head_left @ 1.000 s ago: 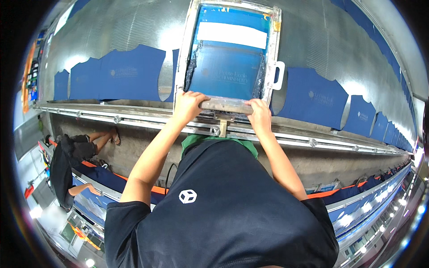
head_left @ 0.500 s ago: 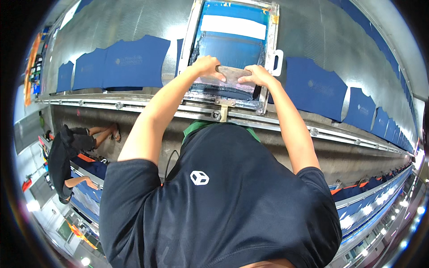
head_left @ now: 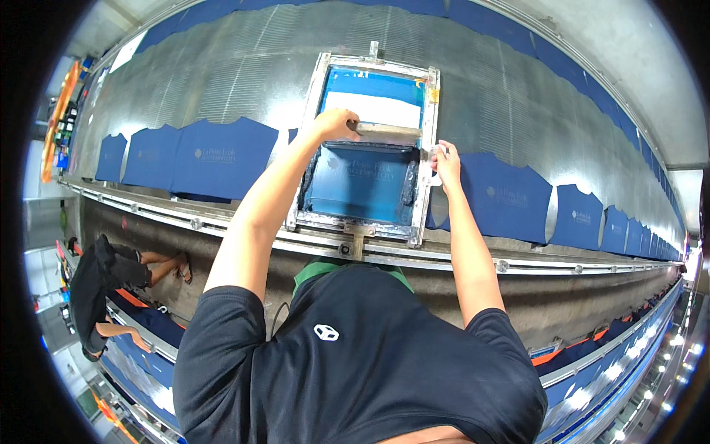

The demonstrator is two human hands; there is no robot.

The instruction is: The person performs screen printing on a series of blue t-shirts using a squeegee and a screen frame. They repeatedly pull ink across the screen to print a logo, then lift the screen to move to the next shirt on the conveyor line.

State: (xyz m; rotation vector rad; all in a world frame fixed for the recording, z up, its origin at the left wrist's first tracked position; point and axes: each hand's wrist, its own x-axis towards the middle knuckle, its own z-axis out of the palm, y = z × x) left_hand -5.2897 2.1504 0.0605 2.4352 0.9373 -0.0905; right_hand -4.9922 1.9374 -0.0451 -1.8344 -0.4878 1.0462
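The left hand (head_left: 336, 124) is closed round the long grey squeegee (head_left: 384, 133), gripped at its left end, while the right hand (head_left: 446, 161) is laid against the right rail of the metal-framed printing screen with the blue mesh (head_left: 370, 174); whether its fingers are wrapped round the rail cannot be told. The squeegee is held across the upper part of the mesh, just below a white band. For a clean pass, even pressure is wanted along the blade, and the frame is best kept pinned flat so nothing shifts. Beneath and beside the frame, navy shirts (head_left: 222, 159) are laid in a row on the long grey table (head_left: 222, 74). A second person (head_left: 100, 296) is seen well apart, lower left.
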